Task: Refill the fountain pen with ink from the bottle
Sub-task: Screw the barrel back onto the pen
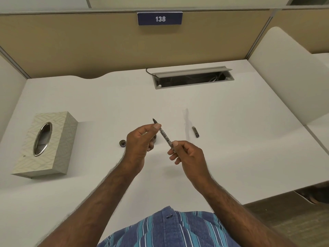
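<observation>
You hold the fountain pen in the air above the white bench, slanted, nib up and away from you. Your left hand pinches the section just under the nib, thumb and fingers closed on it. Your right hand is clamped on the lower end of the clear tube, thumb on top.

The pen looks light, thin and stiff, and its clear tube is probably smooth plastic that can turn or slip under a dry thumb. Keep your hold on the section and on the tail end, as now, and keep clear of the nib: it is the fragile part, and likely to mark your skin. Any twist should come from the tail hand while the left only steadies; a hard squeeze mid-tube could crack it.

A dark round shape sits on the bench directly behind your left hand, probably the ink bottle, mostly hidden. A small round cap lies just left of that hand, so judge the bottle open and easy to tip. A short dark pen part lies apart to the right. The tissue box stands well to the left, handy for drips.
</observation>
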